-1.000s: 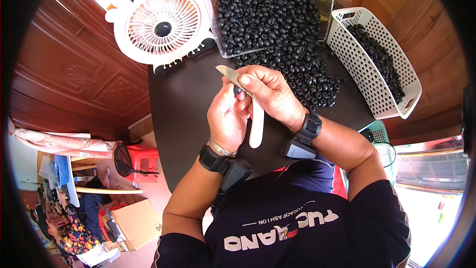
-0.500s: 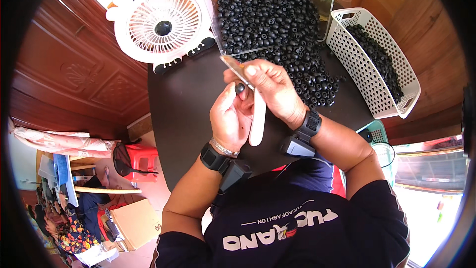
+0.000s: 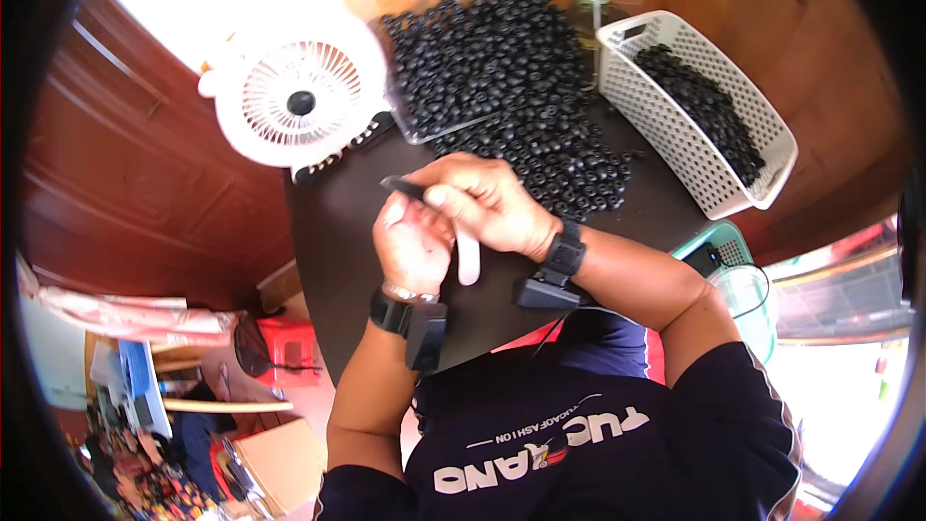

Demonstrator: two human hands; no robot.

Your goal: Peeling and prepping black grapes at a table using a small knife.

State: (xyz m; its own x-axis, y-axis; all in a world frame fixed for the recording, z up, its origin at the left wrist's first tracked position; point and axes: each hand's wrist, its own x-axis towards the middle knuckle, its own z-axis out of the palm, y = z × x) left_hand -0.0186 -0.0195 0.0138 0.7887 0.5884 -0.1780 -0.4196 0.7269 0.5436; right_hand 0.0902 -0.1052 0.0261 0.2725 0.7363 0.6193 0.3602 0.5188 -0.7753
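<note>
My right hand [image 3: 492, 203] is closed around a knife [image 3: 468, 259] with a pale pinkish handle. Its handle end hangs down below the fist, and the dark blade points up and left across my left fingers. Close beneath the blade is my left hand [image 3: 413, 246], palm up with the fingers curled in. Whether a small piece sits in those fingers is hidden by the blade and my right hand. Just beyond both hands, a heap of small black bead-like pieces [image 3: 574, 159] with holes spreads over the dark table [image 3: 338, 222].
A clear box [image 3: 417, 139] full of the same black pieces stands behind the heap. Right of it is a white perforated basket [image 3: 666, 125] holding black bits. A white fan [image 3: 301, 101] stands at the back left, and a green basket [image 3: 723, 236] is at the right edge.
Both hands have moved left and slightly nearer, and the blade now lies flatter. The black bead seen in my left fingers is out of sight. The whole view has shifted somewhat.
</note>
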